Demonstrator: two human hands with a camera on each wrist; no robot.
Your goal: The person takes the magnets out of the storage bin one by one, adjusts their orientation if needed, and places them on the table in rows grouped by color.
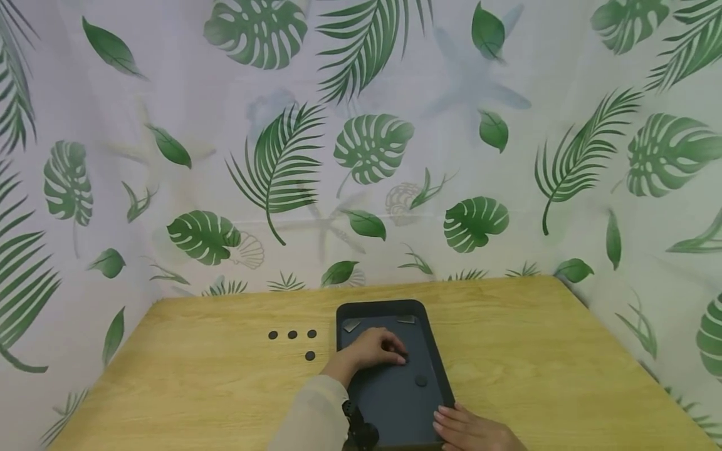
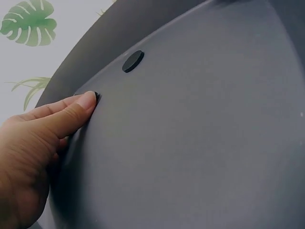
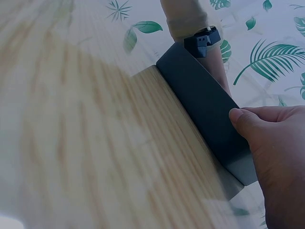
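A dark grey rectangular tray (image 1: 389,413) with raised walls lies lengthwise on the table. My left hand (image 1: 369,351) reaches into it and pinches a small black disc (image 2: 97,97) between thumb and forefinger, close over the tray floor; most of that disc is hidden by the fingertips. Another black disc (image 1: 420,381) lies flat on the tray floor, nearer to me and slightly right. At the tray's near right corner, my right hand (image 1: 476,432) holds the rim, its thumb (image 3: 240,119) against the wall in the right wrist view.
Several black discs (image 1: 292,334) lie on the wooden table (image 1: 197,376) left of the tray. Two small shiny rectangular pieces, one at left (image 1: 352,325) and one at right (image 1: 406,319), sit at the tray's far end. A leaf-patterned cloth (image 1: 361,219) hangs behind the table.
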